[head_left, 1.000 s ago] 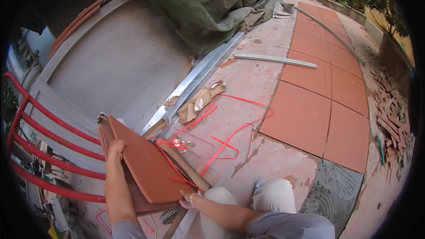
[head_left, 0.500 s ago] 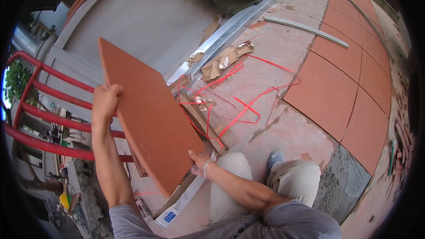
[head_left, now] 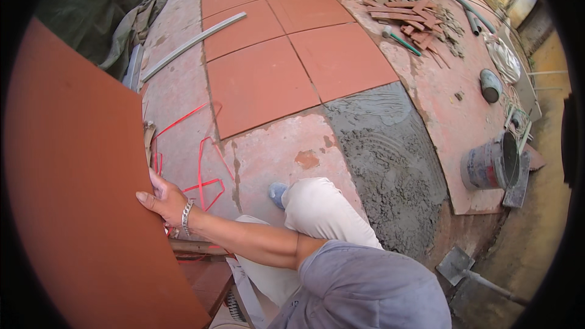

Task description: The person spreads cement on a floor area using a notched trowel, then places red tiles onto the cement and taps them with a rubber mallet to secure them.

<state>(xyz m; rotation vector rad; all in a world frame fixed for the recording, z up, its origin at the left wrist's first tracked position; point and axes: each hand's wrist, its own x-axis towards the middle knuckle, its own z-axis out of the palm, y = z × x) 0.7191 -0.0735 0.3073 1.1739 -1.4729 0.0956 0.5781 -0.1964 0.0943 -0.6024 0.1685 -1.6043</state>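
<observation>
A large terracotta-coloured floor tile (head_left: 91, 189) stands tilted at my left and fills that side of the view. My right hand (head_left: 166, 200), with a chain bracelet at the wrist, grips the tile's right edge, thumb on the near face and fingers behind it. Out of sight is my left hand, beyond the tile or the picture's rim. Ahead lie rows of laid tiles (head_left: 262, 88) of the same colour. A bed of wet grey mortar (head_left: 390, 164) borders their near right end, its surface partly smoothed and partly rough.
A metal straightedge bar (head_left: 194, 45) lies across the floor by the laid tiles. Red strapping (head_left: 201, 173) is strewn near my foot. On the right are a mallet (head_left: 402, 41), broken tile pieces (head_left: 414, 18), a bucket (head_left: 487, 161) and a shovel (head_left: 457, 265).
My view has swung right, bringing the mortar bed and bucket into full sight. The tile now stands closer at the left, still in my right hand; my left hand has gone out of view.
</observation>
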